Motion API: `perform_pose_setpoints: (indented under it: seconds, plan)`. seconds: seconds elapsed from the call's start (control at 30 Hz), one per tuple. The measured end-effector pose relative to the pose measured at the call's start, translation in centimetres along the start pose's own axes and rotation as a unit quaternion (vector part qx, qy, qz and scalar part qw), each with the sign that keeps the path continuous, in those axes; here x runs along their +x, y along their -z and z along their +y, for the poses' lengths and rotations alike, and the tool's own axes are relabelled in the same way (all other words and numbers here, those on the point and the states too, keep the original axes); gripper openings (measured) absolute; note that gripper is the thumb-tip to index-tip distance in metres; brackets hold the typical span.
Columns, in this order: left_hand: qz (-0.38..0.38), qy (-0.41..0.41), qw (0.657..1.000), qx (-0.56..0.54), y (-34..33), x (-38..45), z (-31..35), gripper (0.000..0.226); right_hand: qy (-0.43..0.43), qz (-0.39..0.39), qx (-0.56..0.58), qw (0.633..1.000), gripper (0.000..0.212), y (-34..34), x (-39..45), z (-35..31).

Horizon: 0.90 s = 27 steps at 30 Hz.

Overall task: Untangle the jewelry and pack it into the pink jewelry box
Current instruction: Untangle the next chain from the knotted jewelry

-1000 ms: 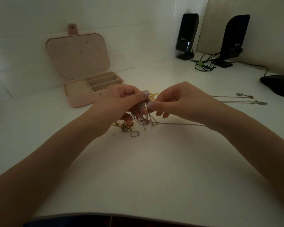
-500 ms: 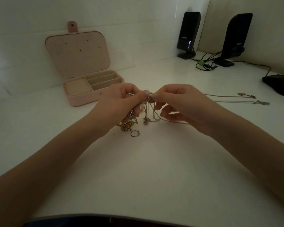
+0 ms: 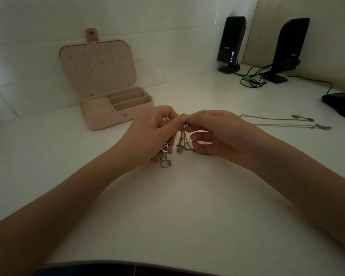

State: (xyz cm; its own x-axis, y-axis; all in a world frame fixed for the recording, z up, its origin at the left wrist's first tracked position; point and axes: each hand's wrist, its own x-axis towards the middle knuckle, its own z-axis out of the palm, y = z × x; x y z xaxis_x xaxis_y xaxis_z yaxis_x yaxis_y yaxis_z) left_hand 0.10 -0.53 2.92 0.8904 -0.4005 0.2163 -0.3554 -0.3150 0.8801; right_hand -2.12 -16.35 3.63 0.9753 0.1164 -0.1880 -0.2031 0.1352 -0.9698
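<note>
Both grips narrow: left hand (image 3: 153, 132) and right hand (image 3: 217, 132) pinching the tangled jewelry (image 3: 180, 136) at its top, between them, lifted above the white counter (image 3: 177, 206). Chains hanging down, long axis about vertical, silver ring (image 3: 165, 163) at the low end touching the counter. Pink jewelry box (image 3: 116, 116) open at far left, lid upright against the wall. Two thin necklaces (image 3: 283, 122) stretched to the right, toward the black mouse (image 3: 341, 103). Wide bare surface in front, near edge close to the body.

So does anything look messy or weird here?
Yes: the chains between both hands hang in one knotted clump. The pink box sits open with nothing visible inside.
</note>
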Motion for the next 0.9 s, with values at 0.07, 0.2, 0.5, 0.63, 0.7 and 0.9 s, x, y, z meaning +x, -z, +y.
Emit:
perform_pose_setpoints:
  seconds: [0.07,0.2,0.5,0.63,0.7,0.9]
  plan:
    - [0.001,-0.003,1.000,0.004,-0.04,0.01,-0.06,0.025,0.006,0.018,-0.008,1.000,0.008,0.00,0.18,0.15]
    - [0.007,0.004,1.000,0.002,-0.08,0.15,-0.34,0.026,0.008,0.006,-0.002,1.000,0.013,-0.05,0.36,0.37]
    - [0.005,0.020,1.000,0.000,-0.26,0.17,-0.54,0.030,0.018,-0.007,-0.110,0.994,0.017,0.01,0.40,0.62]
    - [-0.011,0.034,0.999,-0.012,-0.35,0.17,-0.56,0.030,0.082,0.037,-0.187,0.978,0.017,-0.11,0.27,0.51]
    - [-0.011,0.034,0.999,-0.011,-0.29,0.15,-0.55,0.031,0.101,0.035,-0.183,0.977,0.019,-0.25,0.11,0.33]
    - [-0.007,0.037,0.999,-0.021,-0.23,0.16,-0.48,0.033,0.120,0.011,-0.176,0.977,0.014,-0.25,-0.19,0.49]
